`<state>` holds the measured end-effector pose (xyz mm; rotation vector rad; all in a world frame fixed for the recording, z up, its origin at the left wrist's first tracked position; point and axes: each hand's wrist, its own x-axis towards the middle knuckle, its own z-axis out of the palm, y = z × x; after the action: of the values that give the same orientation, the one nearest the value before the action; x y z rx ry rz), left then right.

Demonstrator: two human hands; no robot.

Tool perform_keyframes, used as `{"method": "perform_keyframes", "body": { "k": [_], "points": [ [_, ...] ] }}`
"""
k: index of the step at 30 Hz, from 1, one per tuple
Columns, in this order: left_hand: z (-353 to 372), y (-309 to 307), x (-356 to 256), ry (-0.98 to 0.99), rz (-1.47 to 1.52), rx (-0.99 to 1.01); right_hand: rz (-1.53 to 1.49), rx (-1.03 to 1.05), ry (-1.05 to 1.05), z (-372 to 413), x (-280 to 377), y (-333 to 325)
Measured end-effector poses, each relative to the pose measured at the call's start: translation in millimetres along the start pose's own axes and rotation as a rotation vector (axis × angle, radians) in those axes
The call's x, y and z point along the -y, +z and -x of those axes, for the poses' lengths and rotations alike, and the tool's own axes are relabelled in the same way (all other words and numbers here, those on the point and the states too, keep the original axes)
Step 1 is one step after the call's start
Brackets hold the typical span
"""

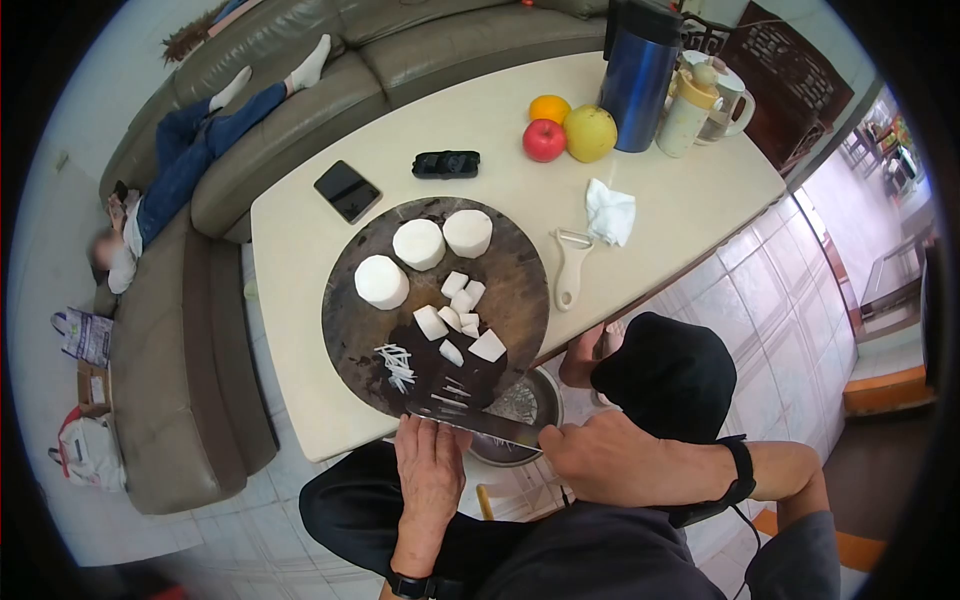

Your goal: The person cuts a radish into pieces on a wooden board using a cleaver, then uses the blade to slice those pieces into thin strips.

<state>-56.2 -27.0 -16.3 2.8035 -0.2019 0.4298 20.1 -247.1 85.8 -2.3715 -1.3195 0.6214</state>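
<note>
My right hand [600, 455] is closed around the handle of a kitchen knife. The knife's blade [500, 427] points left along the near edge of a round dark chopping board [340, 345]. My left hand [430, 465] lies at that same edge with its fingers stretched out side by side, their tips touching or very near the blade. On the board stand three thick peeled white radish pieces [418, 244]. Several smaller radish chunks [430, 322] lie in the middle, beside a little pile of thin radish strips [397, 368]. A few slivers [452, 392] rest close to the blade.
A metal bowl [552, 400] sits below the table edge. On the cream table [300, 400] are a peeler [571, 270], tissue [610, 212], phone [347, 191], black object [446, 164], fruit [590, 133], blue flask [640, 90] and jugs. A person [185, 165] lies on the sofa.
</note>
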Motion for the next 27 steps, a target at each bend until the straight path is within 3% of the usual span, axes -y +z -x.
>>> {"method": "perform_keyframes", "body": {
  "k": [5,14,19,27],
  "points": [
    [-0.3,0.8,0.5,0.033,0.007,-0.027,-0.011,0.021,0.02,-0.1,3.3,1.9],
    [0.9,-0.5,-1.4,0.005,-0.004,-0.014,-0.036,-0.144,0.01,-16.1,-0.8,21.9],
    [2.5,1.3,1.6,0.01,0.014,-0.021,-0.061,-0.008,0.043,-6.5,-4.4,9.2],
    [2.5,1.2,2.3,0.013,0.014,-0.029,-0.017,0.0,-0.027,-5.7,-9.4,1.0]
  ]
}}
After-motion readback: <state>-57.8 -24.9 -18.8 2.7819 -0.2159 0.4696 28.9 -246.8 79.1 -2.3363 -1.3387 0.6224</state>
